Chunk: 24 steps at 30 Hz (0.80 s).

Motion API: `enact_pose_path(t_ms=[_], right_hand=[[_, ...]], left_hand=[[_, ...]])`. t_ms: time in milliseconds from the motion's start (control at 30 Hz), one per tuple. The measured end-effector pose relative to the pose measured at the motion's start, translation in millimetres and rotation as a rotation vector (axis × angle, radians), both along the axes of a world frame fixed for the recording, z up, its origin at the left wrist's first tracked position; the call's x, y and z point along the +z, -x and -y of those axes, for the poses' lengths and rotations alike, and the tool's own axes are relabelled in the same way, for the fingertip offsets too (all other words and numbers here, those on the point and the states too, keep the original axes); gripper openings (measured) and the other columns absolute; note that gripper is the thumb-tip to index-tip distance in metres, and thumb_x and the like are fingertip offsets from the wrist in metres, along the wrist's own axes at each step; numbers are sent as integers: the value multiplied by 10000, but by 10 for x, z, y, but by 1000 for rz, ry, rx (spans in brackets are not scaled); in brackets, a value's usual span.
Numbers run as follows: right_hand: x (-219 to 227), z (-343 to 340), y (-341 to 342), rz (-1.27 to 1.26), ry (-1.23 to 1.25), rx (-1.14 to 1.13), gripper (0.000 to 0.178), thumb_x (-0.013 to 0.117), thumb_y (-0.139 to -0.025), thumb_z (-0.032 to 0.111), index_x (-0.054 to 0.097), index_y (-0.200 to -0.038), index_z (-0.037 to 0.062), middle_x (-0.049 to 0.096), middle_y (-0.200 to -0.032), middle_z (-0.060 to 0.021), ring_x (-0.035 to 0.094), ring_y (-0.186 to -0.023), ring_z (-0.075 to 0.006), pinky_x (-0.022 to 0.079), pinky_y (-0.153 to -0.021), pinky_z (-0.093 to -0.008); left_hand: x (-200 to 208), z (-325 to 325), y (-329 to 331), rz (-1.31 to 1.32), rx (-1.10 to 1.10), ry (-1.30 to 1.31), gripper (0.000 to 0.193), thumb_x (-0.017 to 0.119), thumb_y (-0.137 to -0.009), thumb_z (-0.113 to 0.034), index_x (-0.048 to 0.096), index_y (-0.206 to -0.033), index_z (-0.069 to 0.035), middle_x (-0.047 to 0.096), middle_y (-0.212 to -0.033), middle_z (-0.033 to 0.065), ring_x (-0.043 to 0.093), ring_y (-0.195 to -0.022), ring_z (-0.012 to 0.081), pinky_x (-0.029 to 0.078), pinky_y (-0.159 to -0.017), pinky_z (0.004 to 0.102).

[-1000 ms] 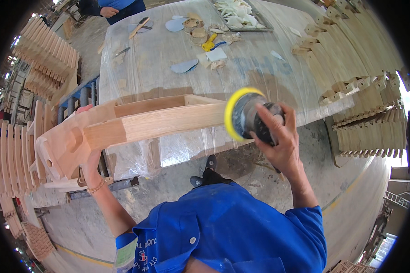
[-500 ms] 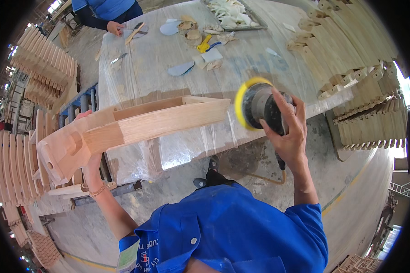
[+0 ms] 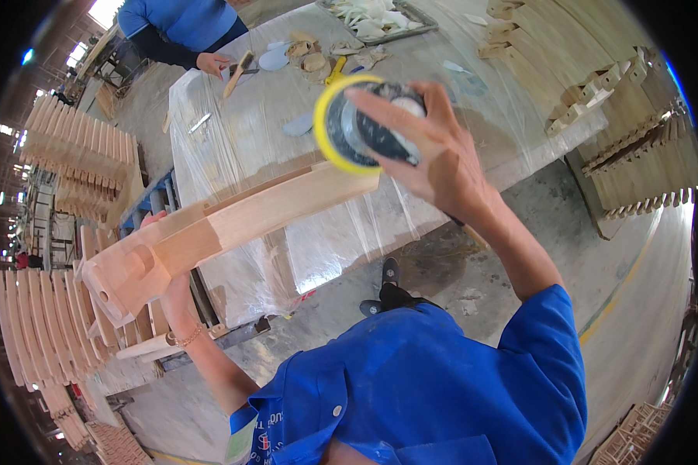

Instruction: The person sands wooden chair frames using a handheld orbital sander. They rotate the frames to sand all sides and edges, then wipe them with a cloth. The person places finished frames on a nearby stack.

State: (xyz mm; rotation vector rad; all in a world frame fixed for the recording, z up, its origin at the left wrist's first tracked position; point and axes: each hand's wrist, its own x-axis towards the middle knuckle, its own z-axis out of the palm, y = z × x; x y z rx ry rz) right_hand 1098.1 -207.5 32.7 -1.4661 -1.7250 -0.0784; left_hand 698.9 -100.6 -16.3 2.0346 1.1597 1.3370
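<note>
Gripping sander (image 3: 364, 124), right hand (image 3: 430, 151); left hand (image 3: 171, 283) clasps wooden part (image 3: 233, 225) over plastic-wrapped table (image 3: 240, 147), concrete floor (image 3: 597, 256).

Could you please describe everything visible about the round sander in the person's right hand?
The sander is a round handheld tool with a dark body and a yellow disc pad. The right hand grips its top, fingers spread over it. The pad's edge sits at the far end of the pale wooden piece, above the plastic-covered table.
</note>
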Motion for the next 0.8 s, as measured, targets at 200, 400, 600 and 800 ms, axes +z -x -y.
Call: enact_pose_path(t_ms=[200,400,600,800], right_hand=[[-42,-47,-13,6,87,-40,752,817,-724,93,562,-1393,325,510,-1283,-142,545,-1160,-340,537,-939,-427],[-91,-96,-58,24,22,-47,751,799,-747,109,538,-1408,349,520,-1249,-133,544,-1168,-336,523,-968,-423],[-26,-144,-29,8,132,-106,750,778,-768,125,513,-1424,375,536,-1322,-113,480,-1253,-341,492,-1016,-445],[-40,-154,40,21,69,-11,744,772,-775,149,505,-1422,403,543,-1324,-127,487,-1251,-348,482,-1027,-446]], left_hand=[[47,6,-9,-45,-35,19,723,823,-786,-282,473,-1364,-26,506,-1339,95,482,-1253,214,374,-1098,386],[52,22,-35,-55,-64,0,707,808,-812,-356,479,-1353,-42,504,-1330,104,473,-1288,249,356,-1112,409],[30,5,-3,-21,-60,32,744,843,-761,-272,471,-1364,-46,499,-1355,84,482,-1254,210,385,-1087,374],[9,8,2,-143,91,4,633,797,-798,-191,496,-1335,-46,532,-1322,95,503,-1230,210,386,-1082,374]])
